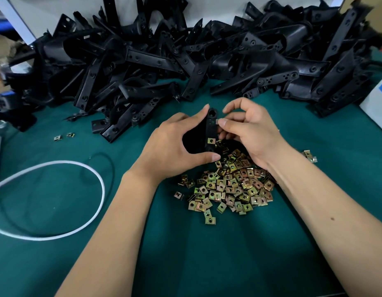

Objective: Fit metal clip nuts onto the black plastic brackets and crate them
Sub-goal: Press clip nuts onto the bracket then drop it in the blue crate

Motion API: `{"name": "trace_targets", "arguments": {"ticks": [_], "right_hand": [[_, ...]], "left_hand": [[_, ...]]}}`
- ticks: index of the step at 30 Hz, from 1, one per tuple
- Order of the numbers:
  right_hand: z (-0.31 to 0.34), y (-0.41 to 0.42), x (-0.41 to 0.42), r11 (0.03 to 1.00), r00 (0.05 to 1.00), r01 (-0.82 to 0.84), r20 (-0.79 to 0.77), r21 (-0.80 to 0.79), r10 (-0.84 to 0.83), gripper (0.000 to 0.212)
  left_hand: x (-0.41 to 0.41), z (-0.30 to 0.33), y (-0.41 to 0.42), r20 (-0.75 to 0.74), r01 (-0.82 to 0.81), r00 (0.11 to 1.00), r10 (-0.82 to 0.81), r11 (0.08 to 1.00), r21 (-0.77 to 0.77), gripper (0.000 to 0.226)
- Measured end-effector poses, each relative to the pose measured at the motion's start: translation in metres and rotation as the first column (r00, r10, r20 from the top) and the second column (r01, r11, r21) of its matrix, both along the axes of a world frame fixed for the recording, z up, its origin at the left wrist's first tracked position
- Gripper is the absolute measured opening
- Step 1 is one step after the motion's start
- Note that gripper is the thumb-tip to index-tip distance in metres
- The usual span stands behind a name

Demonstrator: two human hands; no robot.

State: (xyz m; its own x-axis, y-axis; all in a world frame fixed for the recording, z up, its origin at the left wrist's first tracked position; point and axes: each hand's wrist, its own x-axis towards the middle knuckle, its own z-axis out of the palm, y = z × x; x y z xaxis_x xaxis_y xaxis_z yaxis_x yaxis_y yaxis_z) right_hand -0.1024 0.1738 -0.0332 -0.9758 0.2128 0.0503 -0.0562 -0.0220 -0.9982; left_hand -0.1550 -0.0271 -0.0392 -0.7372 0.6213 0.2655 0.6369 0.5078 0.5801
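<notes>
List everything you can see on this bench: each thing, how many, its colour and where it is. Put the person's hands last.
Held bracket: one, black, between both hands, one nut already fitted low on it.
Bracket heap: too many to count, black, across the back.
Nut pile: too many to count, brass-coloured, centre, under the right wrist.
Stray nuts: two, brass-coloured, left of the hands.
Cable: one, white, looped at left.
Mat: one, green, covers the bench.
Left hand: grips the bracket.
Right hand: fingers pinch a nut at the bracket's edge.
</notes>
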Motion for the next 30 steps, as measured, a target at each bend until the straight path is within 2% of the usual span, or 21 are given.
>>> {"name": "trace_targets", "arguments": {"ticks": [13,17,22,30], "right_hand": [[0.000,0.001,0.001,0.999,1.000,0.010,0.003,0.039,-0.010,0.023],[-0.002,-0.001,0.000,1.000,1.000,0.024,-0.004,0.014,-0.024,0.021],[-0.002,0.002,0.000,0.998,1.000,0.009,0.022,0.060,-0.011,0.020],[0.001,0.006,-0.002,0.995,0.996,-0.004,0.092,-0.099,0.013,0.011]], "left_hand": [[0.003,-0.006,0.008,-0.056,-0.059,0.997,0.055,0.996,-0.068,0.104],[0.004,-0.007,0.009,-0.020,-0.069,0.997,0.069,0.997,-0.017,0.104],[0.006,-0.008,0.011,-0.059,-0.076,0.996,0.072,0.995,-0.066,0.105],[0.003,-0.006,0.008,-0.060,-0.078,0.995,0.078,0.997,-0.008,0.105]]}}
